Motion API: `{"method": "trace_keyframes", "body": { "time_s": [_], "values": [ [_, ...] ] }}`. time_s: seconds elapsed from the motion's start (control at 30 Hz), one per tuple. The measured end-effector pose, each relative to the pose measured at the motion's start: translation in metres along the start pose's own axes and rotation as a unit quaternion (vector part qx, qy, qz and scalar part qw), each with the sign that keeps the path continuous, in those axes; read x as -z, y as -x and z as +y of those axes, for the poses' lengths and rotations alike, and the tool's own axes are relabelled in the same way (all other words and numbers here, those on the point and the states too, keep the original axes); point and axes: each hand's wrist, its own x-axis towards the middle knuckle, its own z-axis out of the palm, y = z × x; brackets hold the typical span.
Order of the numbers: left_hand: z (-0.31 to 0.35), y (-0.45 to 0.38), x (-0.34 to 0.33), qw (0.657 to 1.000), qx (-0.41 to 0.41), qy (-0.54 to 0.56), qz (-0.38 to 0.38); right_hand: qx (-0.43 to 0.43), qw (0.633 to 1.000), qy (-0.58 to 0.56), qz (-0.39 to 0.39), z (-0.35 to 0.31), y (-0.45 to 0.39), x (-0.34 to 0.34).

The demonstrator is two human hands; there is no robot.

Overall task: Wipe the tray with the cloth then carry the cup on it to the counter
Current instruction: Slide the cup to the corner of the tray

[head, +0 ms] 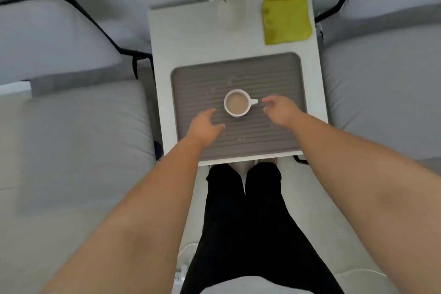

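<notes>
Now both the left hand (207, 124) and right hand (279, 110) hover empty, fingers spread, flanking the cup (237, 103).

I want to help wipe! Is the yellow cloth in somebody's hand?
No, the yellow cloth lies on the table beyond the tray, away from both hands.

vase (230, 13) beside cloth (287, 18), tray (274, 74) edges clear
</notes>
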Motion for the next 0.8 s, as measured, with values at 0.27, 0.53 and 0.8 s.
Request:
{"method": "trace_keyframes", "body": {
  "time_s": [0.27, 0.53, 0.8],
  "values": [
    [0.004, -0.046, -0.028, 0.994, -0.02, 0.101, 0.046, 0.0, 0.987, -0.159, 0.038, 0.01, -0.046, -0.031],
    [-0.006, -0.067, -0.049, 0.983, -0.037, 0.166, 0.067, 0.022, 0.975, -0.219, 0.039, 0.026, -0.061, -0.05],
    [-0.002, -0.067, -0.047, 0.959, -0.052, 0.271, 0.061, 0.042, 0.963, -0.264, 0.042, 0.024, -0.065, -0.054]
  ]
}}
